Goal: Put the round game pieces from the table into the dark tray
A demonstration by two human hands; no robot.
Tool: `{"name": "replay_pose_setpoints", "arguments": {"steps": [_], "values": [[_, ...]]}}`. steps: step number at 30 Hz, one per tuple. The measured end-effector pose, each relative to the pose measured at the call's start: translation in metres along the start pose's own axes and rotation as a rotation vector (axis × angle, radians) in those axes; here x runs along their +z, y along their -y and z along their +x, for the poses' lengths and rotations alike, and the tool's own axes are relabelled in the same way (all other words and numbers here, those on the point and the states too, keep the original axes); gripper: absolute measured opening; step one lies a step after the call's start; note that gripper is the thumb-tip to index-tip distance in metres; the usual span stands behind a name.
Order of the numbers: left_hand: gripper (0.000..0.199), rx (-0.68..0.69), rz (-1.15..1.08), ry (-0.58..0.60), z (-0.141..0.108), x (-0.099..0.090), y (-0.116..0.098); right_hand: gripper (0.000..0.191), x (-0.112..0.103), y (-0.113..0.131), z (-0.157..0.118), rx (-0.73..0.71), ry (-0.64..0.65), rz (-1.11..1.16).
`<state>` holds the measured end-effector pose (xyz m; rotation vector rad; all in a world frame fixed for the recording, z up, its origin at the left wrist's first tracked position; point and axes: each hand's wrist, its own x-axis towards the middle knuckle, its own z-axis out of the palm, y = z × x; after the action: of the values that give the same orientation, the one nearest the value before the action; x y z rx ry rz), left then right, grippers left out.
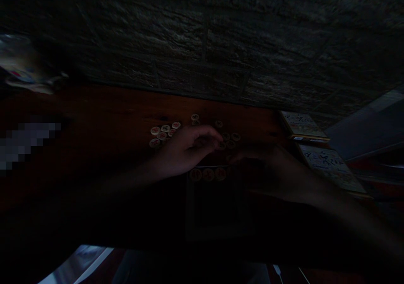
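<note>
Round xiangqi pieces with red or dark characters lie on the wooden table. My left hand (186, 149) reaches over them, its fingers loosely curved and nothing visible in them. Its fingertips are close to a few pieces (232, 143) on the right. A cluster of pieces (162, 135) lies to the left, partly covered by this hand. Nearer to me, a dark open box (189, 216) has three pieces (208, 174) in a row at its far end. My right hand (271, 170) is at the box's right side, fingers pointing left; deep shadow hides its grip.
Two flat printed boxes, one farther (304, 124) and one nearer (328, 166), lie at the table's right. A stone-block wall (202, 44) rises behind the table (104, 107). A pale blurred container (25, 65) stands at the far left.
</note>
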<state>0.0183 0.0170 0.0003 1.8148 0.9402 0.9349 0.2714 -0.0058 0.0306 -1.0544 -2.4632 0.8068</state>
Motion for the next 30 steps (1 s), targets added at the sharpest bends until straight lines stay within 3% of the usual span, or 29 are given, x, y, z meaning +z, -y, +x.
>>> {"name": "replay_pose_setpoints", "arguments": {"steps": [3, 6, 9, 11, 13, 15, 19, 23, 30], "values": [[0.015, -0.008, -0.029, -0.022, -0.001, -0.001, -0.003, 0.024, -0.002, -0.006, 0.002, 0.007, -0.081, 0.020], [0.016, -0.013, -0.064, -0.101, 0.003, -0.010, -0.010, 0.014, -0.003, -0.015, 0.006, 0.032, -0.278, 0.030], [0.014, 0.016, -0.039, -0.355, 0.013, -0.034, -0.015, 0.011, -0.003, -0.025, 0.010, 0.047, -0.447, 0.044], [0.014, 0.088, -0.040, -0.541, 0.022, -0.053, -0.013, 0.012, -0.002, -0.031, 0.011, 0.046, -0.484, 0.046], [0.014, 0.142, -0.030, -0.659, 0.030, -0.071, -0.006, 0.013, -0.001, -0.035, 0.012, 0.057, -0.488, 0.032], [0.014, 0.125, 0.035, -0.686, 0.035, -0.084, 0.003, 0.015, 0.001, -0.038, 0.012, 0.072, -0.475, 0.012], [0.012, 0.013, 0.282, -0.479, 0.036, -0.090, 0.017, 0.017, 0.003, -0.041, 0.011, 0.048, -0.454, -0.016], [0.016, -0.022, 0.550, -0.302, 0.032, -0.088, 0.018, 0.017, 0.004, -0.044, 0.011, 0.017, -0.449, -0.029], [0.018, -0.167, 0.640, -0.132, 0.027, -0.097, 0.019, 0.015, 0.007, -0.046, 0.011, 0.009, -0.430, -0.025]]}}
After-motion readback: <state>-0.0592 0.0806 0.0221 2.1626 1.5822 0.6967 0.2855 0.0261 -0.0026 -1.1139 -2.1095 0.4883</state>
